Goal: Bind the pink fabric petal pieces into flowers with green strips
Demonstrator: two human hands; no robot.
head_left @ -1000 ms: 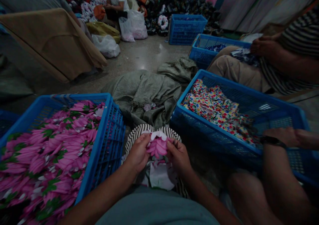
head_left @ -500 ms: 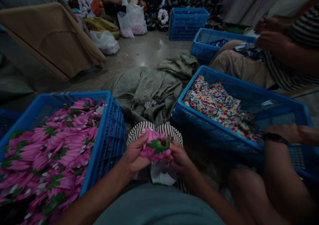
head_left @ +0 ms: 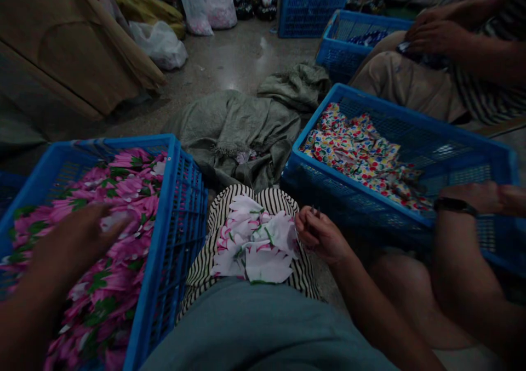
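My left hand (head_left: 76,245) is over the left blue crate (head_left: 176,157), blurred, with thumb and fingers apart. A pale pink, smeared cloth piece (head_left: 119,222) shows by its fingertips; whether they touch it I cannot tell. Pink and green sewn cloth flowers (head_left: 133,187) fill that crate. My right hand (head_left: 322,234) is closed beside my right knee, with small dark pointed tips, like thread snips (head_left: 314,210), sticking out above the fingers. Several white petal-edged cloth pieces (head_left: 269,261) with pink and green edges lie across my striped lap.
A blue crate (head_left: 293,154) of colourful printed cloth (head_left: 357,152) stands at the right. A co-worker's arm with a black wristband (head_left: 456,205) reaches by it; another person's hands (head_left: 435,34) work beyond. A grey-green sack (head_left: 234,124) lies ahead on the floor.
The pink and green cloth flower has left my lap. My left hand has moved left over the crate, and my right hand slightly right and up. The view has tilted down.
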